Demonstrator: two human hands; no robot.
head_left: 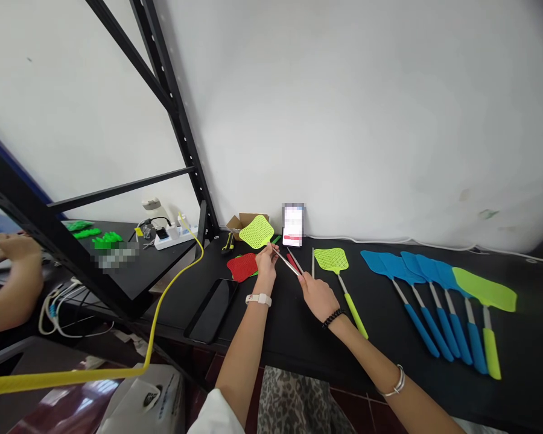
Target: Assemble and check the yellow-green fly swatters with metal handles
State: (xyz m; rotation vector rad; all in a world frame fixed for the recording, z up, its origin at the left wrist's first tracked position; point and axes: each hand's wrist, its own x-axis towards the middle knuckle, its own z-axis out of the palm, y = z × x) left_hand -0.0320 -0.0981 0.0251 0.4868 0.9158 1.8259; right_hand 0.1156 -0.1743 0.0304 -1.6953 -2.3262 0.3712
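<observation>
My left hand (266, 260) is closed around the neck of a yellow-green fly swatter head (256, 231), which is raised above the table. A thin metal rod (285, 263) runs from that neck down to my right hand (319, 296), whose fingers are closed on its lower end. Whether rod and head are joined is hidden by my left fingers. Below my left hand lie red fly swatter heads (242, 267) with some green under them. Right of my hands rests a yellow-green fly swatter (332, 260) with its handle towards me.
Several blue fly swatters (423, 307) overlap at the right, beside another yellow-green one (484, 289). A lit phone (293, 225) leans on the wall. A dark tablet (212, 310) lies left. A yellow cable (163, 295) crosses before the shelf post (181, 132). A co-worker's arm (15, 283) shows far left.
</observation>
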